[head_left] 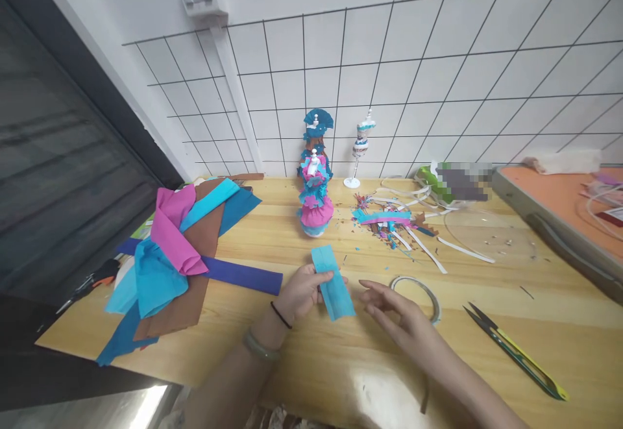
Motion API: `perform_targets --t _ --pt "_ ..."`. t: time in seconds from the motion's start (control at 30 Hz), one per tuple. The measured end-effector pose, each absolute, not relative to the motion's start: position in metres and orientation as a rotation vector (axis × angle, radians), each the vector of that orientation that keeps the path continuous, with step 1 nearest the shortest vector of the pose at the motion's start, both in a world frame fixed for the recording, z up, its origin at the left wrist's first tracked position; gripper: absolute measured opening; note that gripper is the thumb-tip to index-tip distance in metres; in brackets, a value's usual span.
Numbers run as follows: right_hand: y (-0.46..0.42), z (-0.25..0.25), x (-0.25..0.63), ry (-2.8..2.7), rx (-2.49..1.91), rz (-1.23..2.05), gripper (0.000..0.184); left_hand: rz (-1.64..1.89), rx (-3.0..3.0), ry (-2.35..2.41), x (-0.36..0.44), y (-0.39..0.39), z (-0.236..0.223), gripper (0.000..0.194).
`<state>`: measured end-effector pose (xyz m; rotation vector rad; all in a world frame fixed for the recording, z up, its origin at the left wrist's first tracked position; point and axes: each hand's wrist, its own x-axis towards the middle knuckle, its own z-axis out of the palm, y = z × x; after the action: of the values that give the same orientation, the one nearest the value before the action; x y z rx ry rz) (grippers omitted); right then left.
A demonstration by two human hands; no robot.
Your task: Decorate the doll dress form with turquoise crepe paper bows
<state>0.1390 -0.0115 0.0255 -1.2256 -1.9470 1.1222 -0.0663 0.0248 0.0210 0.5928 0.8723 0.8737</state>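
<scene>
My left hand (pixel 307 286) pinches a strip of light blue crepe paper (pixel 335 293), its thumb across the paper's front. Just right of the strip, my right hand (pixel 392 306) hovers with fingers apart and nothing in them. A roll of narrow tape (pixel 435 296) lies on the table, partly behind the right hand. Farther right rest yellow and green thread snips (pixel 516 351). Beyond my hands stands a small dress form (pixel 316 211) covered in ruffled pink and blue paper, with another in dark blue and brown (pixel 318 121) behind it.
On the left, pink, blue and brown crepe sheets (pixel 195 299) lie heaped, with dark scissors (pixel 90 280) beside them. A barer white dress form (pixel 360 147) stands near the tiled wall. Paper scraps and white strips (pixel 389 218) litter the right, near an orange-surfaced tray (pixel 559 202).
</scene>
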Motion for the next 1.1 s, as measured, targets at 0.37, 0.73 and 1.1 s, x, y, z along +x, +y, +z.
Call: perform_targets --t 0.37,0.73,1.1 --pt "-0.033 0.029 0.209 -2.159 -1.741 0.466 0.028 0.961 0.551 0.881 -0.087 0.033 0.015 0.016" --pt "-0.029 0.029 0.195 -2.323 -1.651 0.435 0.032 0.978 0.527 0.927 -0.085 0.032 0.015 0.016" --pt "-0.031 0.027 0.224 -2.262 -1.642 0.383 0.031 0.959 0.544 0.951 -0.081 0.029 0.016 0.019"
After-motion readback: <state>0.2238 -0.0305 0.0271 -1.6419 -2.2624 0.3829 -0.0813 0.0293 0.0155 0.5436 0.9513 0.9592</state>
